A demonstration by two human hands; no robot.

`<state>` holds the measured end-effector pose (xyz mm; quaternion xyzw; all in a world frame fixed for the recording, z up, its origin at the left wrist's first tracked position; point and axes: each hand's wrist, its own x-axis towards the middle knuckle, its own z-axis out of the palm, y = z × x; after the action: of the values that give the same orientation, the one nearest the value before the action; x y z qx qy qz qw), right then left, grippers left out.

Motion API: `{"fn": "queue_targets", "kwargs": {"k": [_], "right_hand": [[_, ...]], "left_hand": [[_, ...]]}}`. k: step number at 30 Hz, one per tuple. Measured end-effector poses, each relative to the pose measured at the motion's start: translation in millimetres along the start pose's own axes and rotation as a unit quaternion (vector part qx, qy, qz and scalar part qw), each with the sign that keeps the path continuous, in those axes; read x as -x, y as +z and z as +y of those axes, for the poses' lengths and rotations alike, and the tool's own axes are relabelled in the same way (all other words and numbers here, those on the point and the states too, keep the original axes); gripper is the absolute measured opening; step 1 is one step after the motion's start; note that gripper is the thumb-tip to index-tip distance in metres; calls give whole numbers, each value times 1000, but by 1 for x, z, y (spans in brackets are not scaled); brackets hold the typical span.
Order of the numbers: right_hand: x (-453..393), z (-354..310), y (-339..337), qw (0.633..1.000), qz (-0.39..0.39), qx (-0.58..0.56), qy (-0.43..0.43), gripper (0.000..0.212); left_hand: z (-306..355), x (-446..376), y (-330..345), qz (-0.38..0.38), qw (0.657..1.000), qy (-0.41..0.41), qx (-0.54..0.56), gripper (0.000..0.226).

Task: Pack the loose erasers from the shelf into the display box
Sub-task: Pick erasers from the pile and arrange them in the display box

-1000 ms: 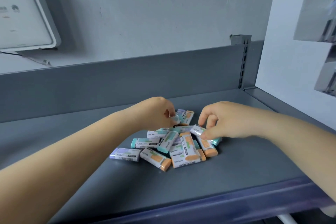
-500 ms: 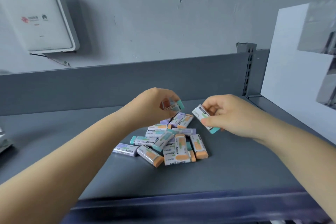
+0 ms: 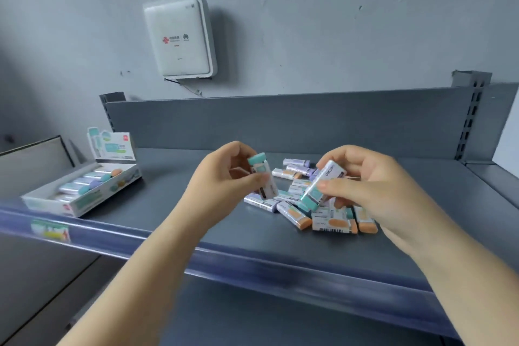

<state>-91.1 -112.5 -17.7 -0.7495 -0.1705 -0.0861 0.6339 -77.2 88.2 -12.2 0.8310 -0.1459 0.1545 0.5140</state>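
Each hand has picked up one teal-capped eraser: the left hand [image 3: 224, 177] holds the left eraser [image 3: 262, 177] in curled fingers, and the right hand [image 3: 362, 185] pinches the right eraser [image 3: 318, 185], both raised above the pile of loose erasers [image 3: 323, 211] on the shelf [image 3: 196, 222]. The step in hand looks like the carry. Next, both must travel well left of the fingers to the display box [image 3: 81, 191] and be laid beside the row already packed.

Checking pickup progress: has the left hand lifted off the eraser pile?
Yes. The left hand, gripping a teal-capped eraser, rose clear of the loose eraser pile.

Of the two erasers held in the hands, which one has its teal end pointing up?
The eraser in the left hand: its teal cap is on top. The eraser in the right hand points its teal end down.
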Motion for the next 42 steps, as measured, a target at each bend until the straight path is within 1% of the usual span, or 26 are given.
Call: {"fn": "queue_targets", "kwargs": {"k": [4, 9, 14, 16, 19, 22, 26, 30, 33, 36, 42], "right_hand": [[-2, 1, 39, 998, -18, -54, 16, 14], [-13, 0, 92, 993, -26, -112, 8, 20], [-24, -2, 145, 990, -27, -139, -4, 26], [-27, -2, 167, 991, -12, -135, -7, 23], [-31, -4, 198, 990, 3, -138, -6, 21], [-34, -7, 228, 990, 7, -141, -8, 16], [-39, -10, 268, 990, 16, -135, -19, 14], [-48, -10, 297, 993, 17, -115, -17, 15], [-59, -11, 309, 997, 10, -76, -4, 14], [-78, -14, 315, 999, -4, -39, 8, 16], [-122, -22, 328, 999, -27, 43, 1, 19]], "left_hand": [[-11, 24, -30, 42, 999, -17, 31, 12], [-31, 39, -75, 83, 996, -11, 42, 22], [-55, 45, -125, 122, 990, -44, 53, 19], [-67, 49, -145, 138, 986, -57, 67, 18], [-83, 59, -178, 158, 981, -52, 96, 17], [-99, 67, -210, 159, 981, -49, 98, 18], [-123, 72, -249, 160, 983, -40, 86, 20], [-143, 72, -274, 156, 984, -56, 64, 17], [-153, 67, -287, 155, 985, -56, 53, 17], [-158, 56, -299, 134, 988, -47, 53, 16], [-168, 22, -312, 129, 990, -38, 50, 15]]}}
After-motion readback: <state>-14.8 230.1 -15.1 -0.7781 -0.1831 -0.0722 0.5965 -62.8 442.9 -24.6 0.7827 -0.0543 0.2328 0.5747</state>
